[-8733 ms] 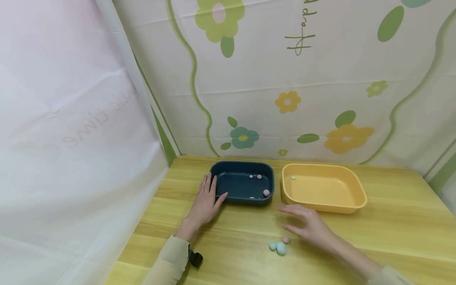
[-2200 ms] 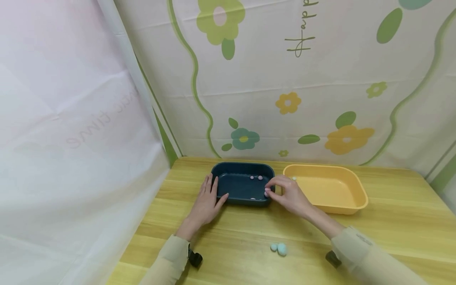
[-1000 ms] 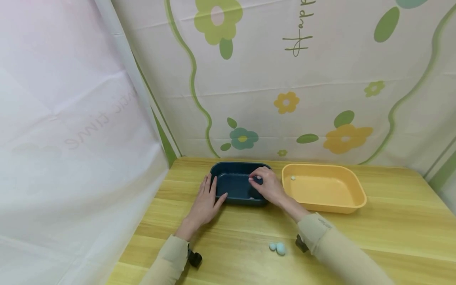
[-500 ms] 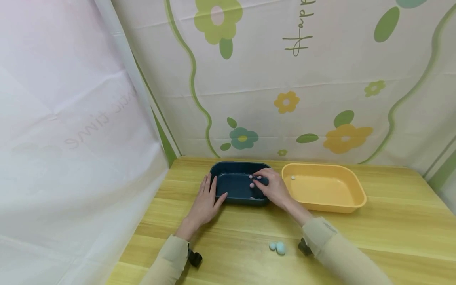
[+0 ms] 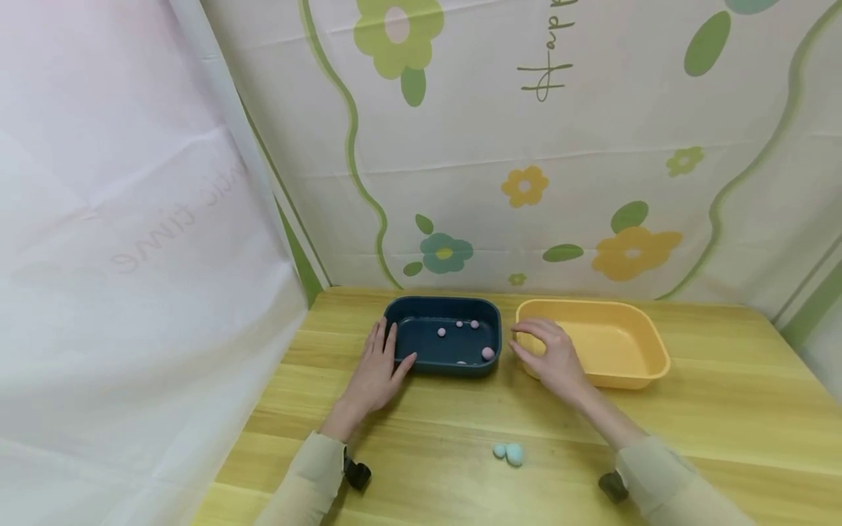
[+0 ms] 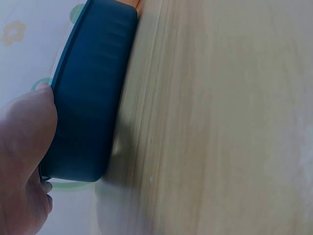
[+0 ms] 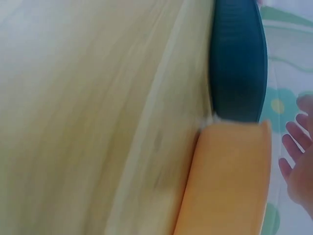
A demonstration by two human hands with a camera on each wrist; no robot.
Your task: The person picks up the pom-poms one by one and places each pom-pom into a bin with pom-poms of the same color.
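Note:
In the head view my left hand (image 5: 373, 376) rests against the left end of the dark blue tray (image 5: 442, 367), fingers extended along its side and thumb at the front rim. The left wrist view shows the thumb (image 6: 45, 93) touching the tray's rim. Several small pink balls lie in the tray, the largest pink ball (image 5: 487, 353) near its right front corner. My right hand (image 5: 552, 358) hovers over the left end of the yellow tray (image 5: 631, 381), thumb and fingers apart with nothing between them. In the right wrist view its fingers (image 7: 293, 142) are spread loosely.
Two light blue balls, a small one (image 5: 500, 451) and a bigger one (image 5: 514, 454), lie together on the wooden table (image 5: 427, 453) in front of the trays. A flower-printed cloth (image 5: 460, 146) hangs behind the table; a white cloth (image 5: 145, 292) hangs at the left.
The right hand has let go of a pink ball inside the blue tray, then moved right over the yellow tray. That ball has rolled left. The left hand keeps its place.

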